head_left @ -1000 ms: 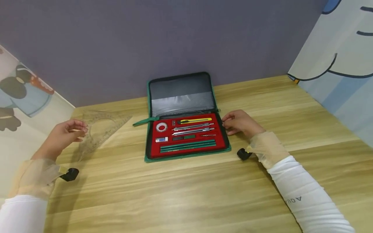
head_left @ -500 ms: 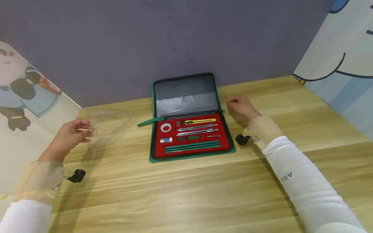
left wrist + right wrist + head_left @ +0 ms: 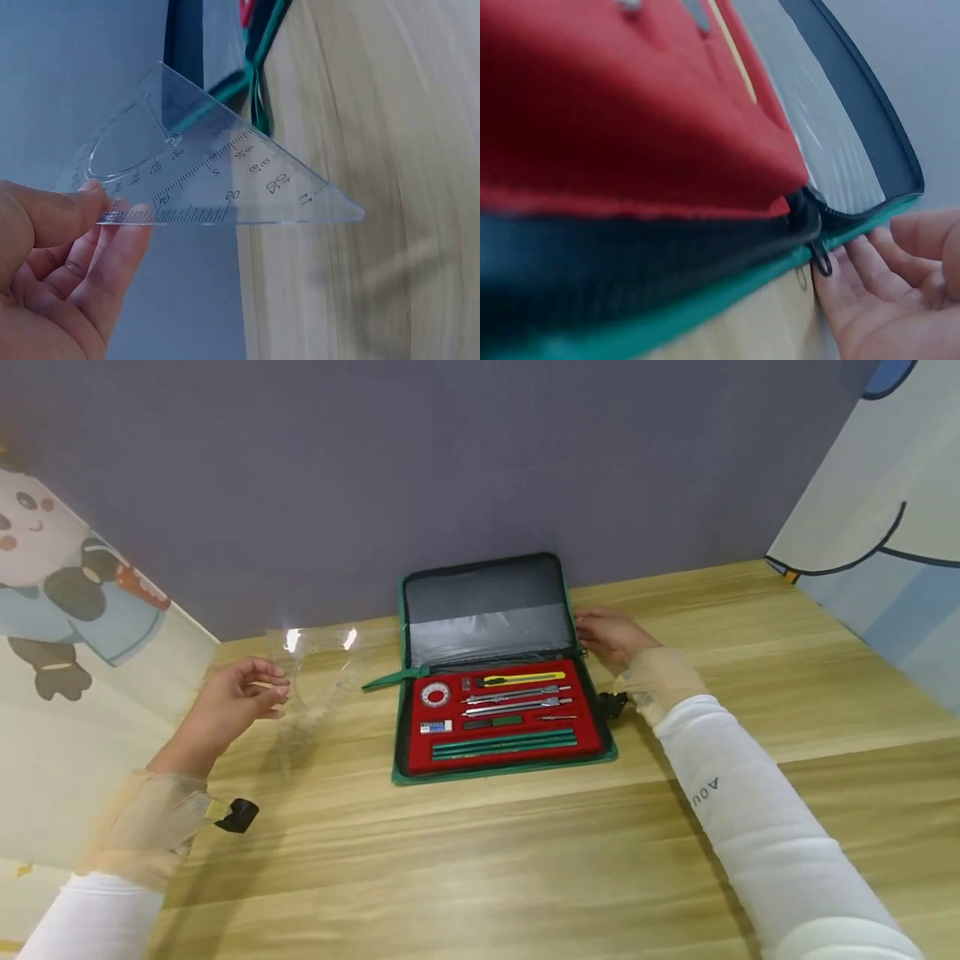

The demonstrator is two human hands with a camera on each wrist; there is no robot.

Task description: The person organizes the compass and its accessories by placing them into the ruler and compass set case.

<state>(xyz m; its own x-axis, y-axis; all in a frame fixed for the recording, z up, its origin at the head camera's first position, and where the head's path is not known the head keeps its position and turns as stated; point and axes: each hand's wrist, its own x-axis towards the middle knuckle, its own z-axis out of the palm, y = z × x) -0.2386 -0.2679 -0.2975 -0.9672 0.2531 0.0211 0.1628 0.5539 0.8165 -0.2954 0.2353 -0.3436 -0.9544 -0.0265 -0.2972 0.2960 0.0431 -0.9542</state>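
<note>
A clear plastic set square (image 3: 202,161) with a protractor arc is pinched at its edge by my left hand (image 3: 240,702), thumb in front and fingers behind. It is held up over the left of the table. An open green zip case (image 3: 506,767) lies in the middle, its lid (image 3: 483,593) raised at the back. My right hand (image 3: 611,635) is at the lid's right edge, near the hinge. In the right wrist view, its fingers (image 3: 877,274) reach behind the green edge, close to the zip pull (image 3: 821,259); the thumb stays outside the rim.
The red insert (image 3: 472,702) holds a yellow cutter (image 3: 525,678), a white round dial (image 3: 435,695), an eraser (image 3: 436,727), metal compasses (image 3: 517,706) and green pencils (image 3: 502,745). A green strap (image 3: 393,679) sticks out left. A grey panel (image 3: 450,468) stands behind the wooden table (image 3: 487,860).
My right hand has moved back from beside the insert to the lid's right edge. The left hand has brought the set square up and rightward, towards the case; the head view has shifted slightly.
</note>
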